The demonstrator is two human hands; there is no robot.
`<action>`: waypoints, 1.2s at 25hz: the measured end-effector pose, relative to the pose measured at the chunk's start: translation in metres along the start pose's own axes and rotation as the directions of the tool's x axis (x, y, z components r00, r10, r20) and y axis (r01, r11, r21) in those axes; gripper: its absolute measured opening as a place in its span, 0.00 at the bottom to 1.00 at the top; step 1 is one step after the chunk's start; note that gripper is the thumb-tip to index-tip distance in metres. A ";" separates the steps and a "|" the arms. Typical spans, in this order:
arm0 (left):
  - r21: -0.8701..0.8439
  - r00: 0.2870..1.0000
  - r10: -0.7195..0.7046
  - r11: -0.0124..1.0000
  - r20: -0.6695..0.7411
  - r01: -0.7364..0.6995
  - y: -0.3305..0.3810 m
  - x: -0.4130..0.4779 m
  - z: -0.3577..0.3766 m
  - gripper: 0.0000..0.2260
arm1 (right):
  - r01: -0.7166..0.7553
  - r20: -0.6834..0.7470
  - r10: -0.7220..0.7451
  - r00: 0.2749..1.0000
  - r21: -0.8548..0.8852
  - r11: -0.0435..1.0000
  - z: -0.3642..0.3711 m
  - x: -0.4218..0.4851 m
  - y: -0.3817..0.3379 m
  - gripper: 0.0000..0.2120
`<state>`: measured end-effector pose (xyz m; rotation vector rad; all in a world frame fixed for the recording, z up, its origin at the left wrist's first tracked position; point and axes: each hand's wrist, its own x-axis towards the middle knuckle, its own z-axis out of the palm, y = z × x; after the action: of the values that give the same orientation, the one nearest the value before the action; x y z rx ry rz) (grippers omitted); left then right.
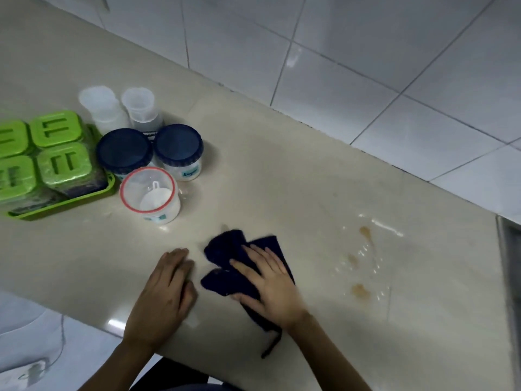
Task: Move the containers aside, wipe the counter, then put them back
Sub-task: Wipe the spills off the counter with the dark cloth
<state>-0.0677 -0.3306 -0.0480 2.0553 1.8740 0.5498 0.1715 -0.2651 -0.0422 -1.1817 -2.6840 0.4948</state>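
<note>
A dark blue cloth (225,249) lies crumpled on the beige counter (282,179). My right hand (270,280) presses flat on the cloth with fingers spread. Just left of it, my left hand (166,292) rests palm down on the bare counter, holding nothing. The containers stand grouped at the left: two blue-lidded jars (124,150) (179,149), a clear jar with a red rim and a scoop inside (149,193), two clear plastic bottles (139,107) (98,104), and green-lidded boxes (63,162) on a green tray (70,204).
Brown spill spots and wet streaks (363,261) mark the counter right of the cloth. A white tiled wall (366,66) runs behind the counter. A metal edge (510,263) shows at the far right. The counter's front edge is close to my body.
</note>
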 end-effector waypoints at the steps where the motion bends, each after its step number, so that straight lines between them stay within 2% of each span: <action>1: -0.011 1.000 -0.007 1.000 0.000 0.007 0.000 0.000 0.000 0.17 | 0.025 0.000 -0.025 1.000 -0.010 1.000 -0.007 0.004 0.016 0.27; 2: -0.019 1.000 -0.013 1.000 -0.006 0.013 0.001 -0.001 0.001 0.17 | -0.023 -0.025 0.023 0.999 -0.017 1.000 -0.013 0.006 0.032 0.27; 3: -0.025 1.000 -0.021 0.999 -0.011 0.020 0.001 -0.001 0.001 0.17 | -0.138 -0.071 0.137 0.988 -0.018 0.990 -0.017 0.005 0.049 0.27; 4: -0.028 1.000 -0.021 0.999 -0.011 0.020 0.002 -0.001 0.001 0.17 | -0.299 -0.134 0.295 0.946 -0.016 0.954 -0.022 -0.001 0.064 0.28; 5: -0.028 1.000 -0.019 0.999 -0.007 0.019 0.002 -0.001 0.001 0.18 | -0.467 -0.210 0.457 0.865 0.000 0.884 -0.026 -0.010 0.075 0.28; 7: -0.022 1.000 -0.012 1.000 -0.009 0.012 0.001 -0.001 -0.001 0.18 | -0.733 -0.349 0.708 0.614 0.081 0.675 -0.027 -0.032 0.076 0.30; 8: -0.021 1.000 -0.010 1.000 -0.012 0.010 0.001 0.000 -0.001 0.18 | -0.804 -0.395 0.766 0.507 0.105 0.586 -0.024 -0.043 0.068 0.30; 9: -0.025 1.000 -0.014 1.000 -0.012 0.014 0.002 0.000 -0.001 0.18 | -0.834 -0.416 0.784 0.461 0.099 0.542 -0.019 -0.054 0.054 0.29; 10: -0.030 1.000 -0.023 0.999 -0.014 0.023 0.003 0.000 -0.002 0.19 | -0.828 -0.407 0.775 0.483 0.078 0.556 -0.012 -0.064 0.038 0.29; 11: -0.029 0.999 -0.032 0.999 -0.019 0.032 0.004 0.000 -0.003 0.19 | -0.788 -0.376 0.743 0.553 0.053 0.613 -0.005 -0.072 0.020 0.28; 14: 0.021 0.999 -0.017 1.000 -0.029 0.018 0.010 -0.002 -0.003 0.20 | -0.508 -0.220 0.485 0.847 -0.063 0.859 0.005 -0.099 -0.013 0.27; 15: 0.043 1.000 -0.001 0.999 -0.028 0.003 0.014 -0.002 -0.004 0.20 | -0.397 -0.176 0.375 0.910 -0.112 0.911 0.002 -0.110 -0.010 0.28; 17: 0.040 1.000 0.012 0.999 -0.013 -0.012 0.028 0.002 -0.004 0.20 | -0.299 -0.148 0.275 0.950 -0.180 0.937 -0.009 -0.135 0.007 0.27; 18: 0.011 1.000 0.017 1.000 -0.004 -0.017 0.039 0.006 -0.001 0.19 | -0.346 -0.180 0.316 0.931 -0.170 0.923 -0.013 -0.149 0.018 0.27; 19: -0.025 1.000 0.023 0.999 0.007 -0.022 0.052 0.010 0.005 0.19 | -0.449 -0.229 0.414 0.881 -0.129 0.884 -0.018 -0.165 0.030 0.27; 20: -0.056 0.999 0.036 0.998 0.010 -0.035 0.070 0.013 0.014 0.20 | -0.580 -0.284 0.541 0.791 -0.069 0.812 -0.022 -0.185 0.042 0.27; 22: -0.090 0.998 0.057 0.994 0.014 -0.055 0.102 0.023 0.035 0.20 | -0.785 -0.366 0.742 0.561 0.050 0.618 -0.030 -0.223 0.064 0.28; 24: -0.069 0.995 0.090 0.994 0.053 -0.086 0.120 0.026 0.055 0.20 | -0.881 -0.400 0.838 0.372 0.132 0.454 -0.037 -0.252 0.076 0.30; 25: -0.043 0.991 0.112 0.993 0.075 -0.109 0.122 0.026 0.061 0.20 | -0.898 -0.413 0.852 0.321 0.154 0.412 -0.037 -0.261 0.077 0.31; 26: -0.018 0.990 0.115 0.993 0.079 -0.113 0.121 0.026 0.064 0.20 | -0.904 -0.420 0.856 0.303 0.157 0.398 -0.037 -0.266 0.075 0.31; 28: 0.004 0.994 0.091 0.996 0.065 -0.092 0.118 0.026 0.063 0.20 | -0.895 -0.415 0.841 0.346 0.122 0.429 -0.030 -0.267 0.067 0.30; 29: 0.002 0.995 0.083 0.997 0.060 -0.083 0.119 0.027 0.063 0.20 | -0.874 -0.408 0.820 0.401 0.099 0.476 -0.027 -0.263 0.065 0.30; 30: 0.008 0.995 0.083 0.996 0.052 -0.084 0.119 0.028 0.064 0.20 | -0.832 -0.392 0.781 0.486 0.066 0.551 -0.023 -0.256 0.061 0.29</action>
<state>0.0688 -0.3123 -0.0462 2.1414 1.7719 0.5034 0.3920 -0.4110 -0.0475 -2.3092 -1.6813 0.1333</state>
